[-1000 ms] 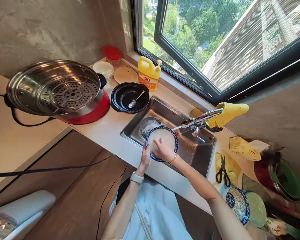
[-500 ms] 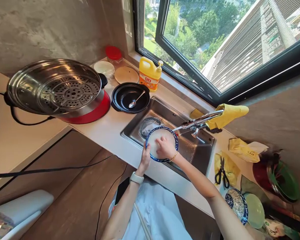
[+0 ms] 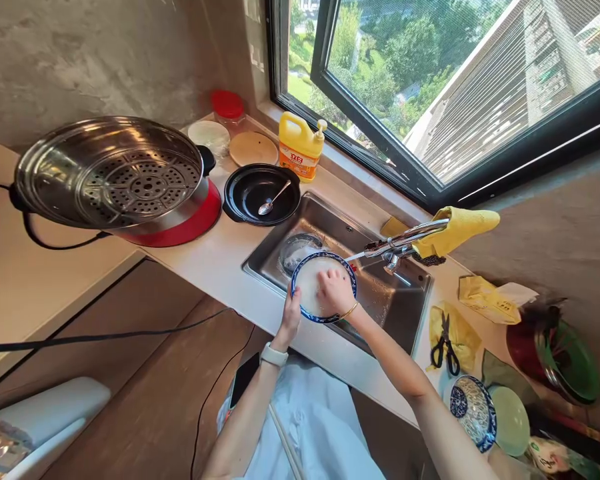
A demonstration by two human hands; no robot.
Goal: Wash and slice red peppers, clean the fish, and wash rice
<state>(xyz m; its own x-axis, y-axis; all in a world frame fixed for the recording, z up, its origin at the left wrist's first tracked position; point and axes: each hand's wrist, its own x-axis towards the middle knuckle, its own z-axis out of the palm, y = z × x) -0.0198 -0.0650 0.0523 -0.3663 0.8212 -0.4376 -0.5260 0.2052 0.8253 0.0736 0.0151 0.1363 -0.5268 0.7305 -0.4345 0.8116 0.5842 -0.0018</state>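
Observation:
A bowl with a blue patterned rim (image 3: pixel 306 275), full of cloudy white liquid, is tilted slightly over the near edge of the steel sink (image 3: pixel 405 320). My left hand (image 3: pixel 291 312) grips its left rim, thumb on top and fingers underneath. Inside the bowl, my right hand (image 3: pixel 336 291) has its fingers curled, with the tips hidden in the liquid; what they hold, if anything, cannot be seen. Just behind the bowl is the faucet (image 3: pixel 393 248), with a thin stream of water running toward the rim. A clear dish (image 3: pixel 300 248) lies wet in the sink.
Left of the sink stands a black pot (image 3: pixel 240 193) with a spoon (image 3: pixel 275 199), beside a large steamer (image 3: pixel 130 180). A yellow detergent jug (image 3: pixel 300 147) is by the window. Scissors (image 3: pixel 445 347) and a patterned bowl (image 3: pixel 473 413) lie to the right. A yellow cloth (image 3: pixel 460 230) drapes the faucet.
My right hand has shifted slightly right within the bowl, and its fingers are more curled. My left hand and the bowl stay in nearly the same place.

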